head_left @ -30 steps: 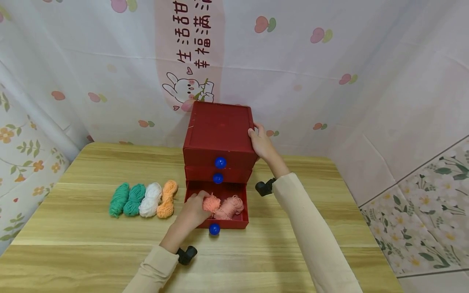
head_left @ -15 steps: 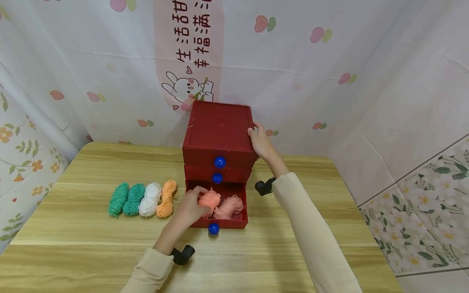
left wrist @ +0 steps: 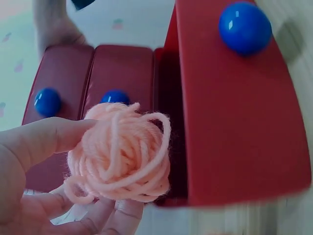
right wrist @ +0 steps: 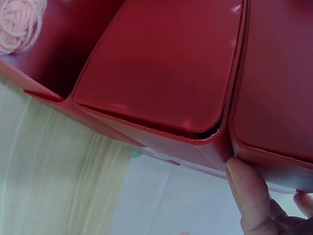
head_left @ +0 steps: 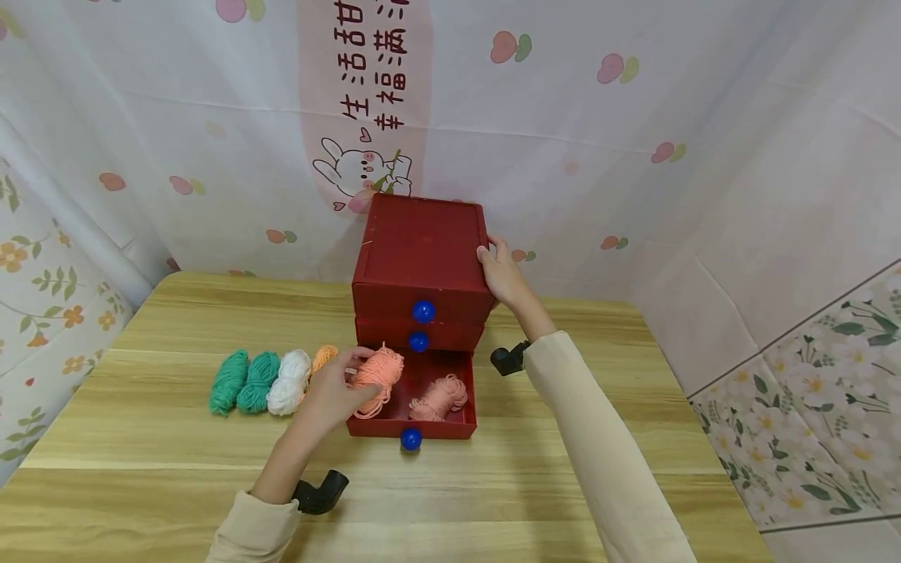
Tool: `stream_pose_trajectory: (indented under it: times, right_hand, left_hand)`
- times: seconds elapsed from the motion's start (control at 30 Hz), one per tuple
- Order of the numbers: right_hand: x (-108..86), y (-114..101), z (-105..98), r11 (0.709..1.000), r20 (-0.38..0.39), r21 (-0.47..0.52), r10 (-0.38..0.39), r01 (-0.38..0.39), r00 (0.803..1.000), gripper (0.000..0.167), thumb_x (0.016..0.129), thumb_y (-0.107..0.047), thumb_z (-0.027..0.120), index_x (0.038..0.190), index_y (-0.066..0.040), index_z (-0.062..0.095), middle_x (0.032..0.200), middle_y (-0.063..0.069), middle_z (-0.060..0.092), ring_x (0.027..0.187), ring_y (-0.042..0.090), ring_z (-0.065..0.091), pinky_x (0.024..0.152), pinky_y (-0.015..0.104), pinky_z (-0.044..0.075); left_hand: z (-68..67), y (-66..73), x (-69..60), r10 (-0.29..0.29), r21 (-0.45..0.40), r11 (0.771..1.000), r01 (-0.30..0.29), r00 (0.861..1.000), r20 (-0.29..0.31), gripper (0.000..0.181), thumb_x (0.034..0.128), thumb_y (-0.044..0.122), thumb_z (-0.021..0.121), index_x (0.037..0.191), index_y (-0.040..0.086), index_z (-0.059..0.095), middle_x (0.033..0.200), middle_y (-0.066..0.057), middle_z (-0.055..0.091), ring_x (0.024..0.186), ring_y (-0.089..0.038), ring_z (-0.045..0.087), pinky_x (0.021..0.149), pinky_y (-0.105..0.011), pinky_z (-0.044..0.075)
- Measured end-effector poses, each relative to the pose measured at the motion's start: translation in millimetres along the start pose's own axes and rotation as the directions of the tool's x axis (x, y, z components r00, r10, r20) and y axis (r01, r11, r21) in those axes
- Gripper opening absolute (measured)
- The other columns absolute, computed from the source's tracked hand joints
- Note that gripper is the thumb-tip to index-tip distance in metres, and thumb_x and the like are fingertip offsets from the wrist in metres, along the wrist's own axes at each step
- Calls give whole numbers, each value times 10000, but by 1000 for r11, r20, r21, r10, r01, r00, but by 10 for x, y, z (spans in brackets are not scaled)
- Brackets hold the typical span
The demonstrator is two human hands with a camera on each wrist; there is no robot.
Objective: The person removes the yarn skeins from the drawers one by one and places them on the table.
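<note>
My left hand (head_left: 333,391) pinches a coral-pink skein of yarn (head_left: 378,379) between thumb and fingers, above the left side of the pulled-out bottom drawer (head_left: 450,430). In the left wrist view the same skein (left wrist: 122,156) fills the grip, with a loose strand looping over it. A paler pink skein (head_left: 439,399) lies inside the drawer. My right hand (head_left: 505,274) grips the upper right side of the red drawer cabinet (head_left: 425,242); its thumb (right wrist: 249,191) presses the edge in the right wrist view.
Left of the cabinet, two green skeins (head_left: 229,383), a white skein (head_left: 289,383) and an orange skein (head_left: 324,357), partly hidden by my left hand, lie in a row on the wooden table (head_left: 176,446). Blue knobs (head_left: 424,312) stick out from the drawer fronts. A patterned curtain hangs behind.
My left hand has lifted the coral-pink skein from the drawer floor and moved it up and left. The paler skein and my right hand have stayed in place.
</note>
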State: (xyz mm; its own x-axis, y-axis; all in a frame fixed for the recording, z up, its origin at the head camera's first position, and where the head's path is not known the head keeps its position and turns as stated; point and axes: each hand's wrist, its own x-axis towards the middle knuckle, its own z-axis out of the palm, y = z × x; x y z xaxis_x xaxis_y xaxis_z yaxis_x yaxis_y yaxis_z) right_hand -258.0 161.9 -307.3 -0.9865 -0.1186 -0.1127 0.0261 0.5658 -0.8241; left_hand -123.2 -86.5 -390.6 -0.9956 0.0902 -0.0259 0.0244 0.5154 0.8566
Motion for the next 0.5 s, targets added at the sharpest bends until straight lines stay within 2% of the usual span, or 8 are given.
stream_pose_trajectory:
  times: [0.13, 0.3, 0.5]
  right_hand:
    - [16, 6, 5, 1000, -4, 4, -6, 6, 1000, 556, 1011, -368, 262, 1494, -164, 78, 1405, 197, 361, 1165, 348, 489, 881, 523, 463]
    - [29, 15, 3, 1000, -12, -6, -23, 23, 1000, 555, 1013, -352, 264, 1493, -139, 82, 1422, 198, 342, 1205, 344, 456, 981, 517, 388]
    - [13, 7, -5, 1000, 10, 13, -2, 2, 1000, 551, 1016, -363, 258, 1496, -172, 68, 1441, 187, 314, 1209, 351, 450, 952, 526, 412]
  left_hand:
    - [-214, -85, -56, -3, 17, 1000, 3, 999, -49, 479, 791, 94, 704, 1232, 37, 526, 1126, -213, 579, 918, -307, 586, 657, -282, 477]
    - [-521, -250, -119, -24, 66, 997, 29, 996, -81, 504, 830, 137, 681, 1279, 25, 479, 1172, -243, 550, 963, -341, 580, 679, -309, 493]
    - [-899, -470, -193, -80, 64, 994, 86, 992, -95, 567, 889, 190, 620, 1349, -29, 369, 1233, -306, 458, 1025, -400, 508, 665, -285, 466]
